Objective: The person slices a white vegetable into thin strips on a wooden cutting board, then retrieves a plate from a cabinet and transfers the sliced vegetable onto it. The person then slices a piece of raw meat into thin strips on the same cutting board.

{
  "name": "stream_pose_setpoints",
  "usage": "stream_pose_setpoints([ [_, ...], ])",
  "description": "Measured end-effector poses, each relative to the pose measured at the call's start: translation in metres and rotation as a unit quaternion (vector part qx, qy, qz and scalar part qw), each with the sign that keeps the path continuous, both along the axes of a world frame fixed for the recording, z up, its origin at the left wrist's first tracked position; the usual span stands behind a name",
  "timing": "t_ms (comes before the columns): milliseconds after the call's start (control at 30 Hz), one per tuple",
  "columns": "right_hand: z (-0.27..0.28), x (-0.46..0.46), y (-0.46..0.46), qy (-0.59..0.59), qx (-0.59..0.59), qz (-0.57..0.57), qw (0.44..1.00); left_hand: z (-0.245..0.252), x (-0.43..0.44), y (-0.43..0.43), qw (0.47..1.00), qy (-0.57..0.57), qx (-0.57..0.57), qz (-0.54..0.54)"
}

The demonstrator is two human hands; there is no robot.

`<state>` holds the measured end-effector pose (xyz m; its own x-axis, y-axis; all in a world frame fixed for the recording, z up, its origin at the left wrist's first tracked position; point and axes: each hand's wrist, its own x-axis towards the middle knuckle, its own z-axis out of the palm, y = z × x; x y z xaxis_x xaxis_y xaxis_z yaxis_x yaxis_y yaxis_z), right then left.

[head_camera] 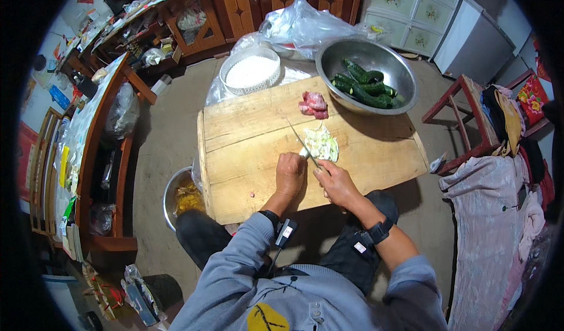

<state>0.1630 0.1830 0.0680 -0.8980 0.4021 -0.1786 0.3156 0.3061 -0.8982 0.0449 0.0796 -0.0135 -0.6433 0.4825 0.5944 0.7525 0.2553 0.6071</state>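
My right hand (335,181) grips a kitchen knife (301,140) by its handle, the blade angled up and left over the wooden cutting board (246,155). Close against the blade's left side, my left hand (291,171) is curled on a small piece of a pale vegetable (304,153), mostly hidden by the fingers. To the right of the blade lies a heap of chopped pale green and white vegetable (322,143). Beyond it, a few chunks of raw meat (313,105) rest on the board. A tiny scrap (252,194) sits near the board's front left.
A steel bowl of dark green cucumbers (368,86) stands at the board's far right. Behind the board are a round white perforated basket (250,69) and clear plastic bags (304,25). A metal basin (169,199) with yellow contents is at lower left; a red wooden stool (467,124) stands right.
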Motion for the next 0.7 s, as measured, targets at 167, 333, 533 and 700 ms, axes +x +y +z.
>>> stream_pose_setpoints([
  [167,0.005,0.013,0.000,0.026,-0.177,-0.074,0.981,0.001,0.001,0.005,1.000,-0.004,-0.003,0.018],
  [333,0.017,0.021,0.000,0.039,-0.148,-0.041,0.987,0.001,-0.005,0.004,1.000,-0.005,0.005,0.016],
  [533,0.023,0.019,-0.002,0.025,-0.092,-0.008,0.995,-0.002,-0.005,-0.009,1.000,-0.021,-0.005,-0.002],
  [700,0.010,0.002,-0.003,0.002,-0.066,-0.004,0.998,-0.005,-0.007,-0.005,1.000,0.001,-0.010,-0.005],
])
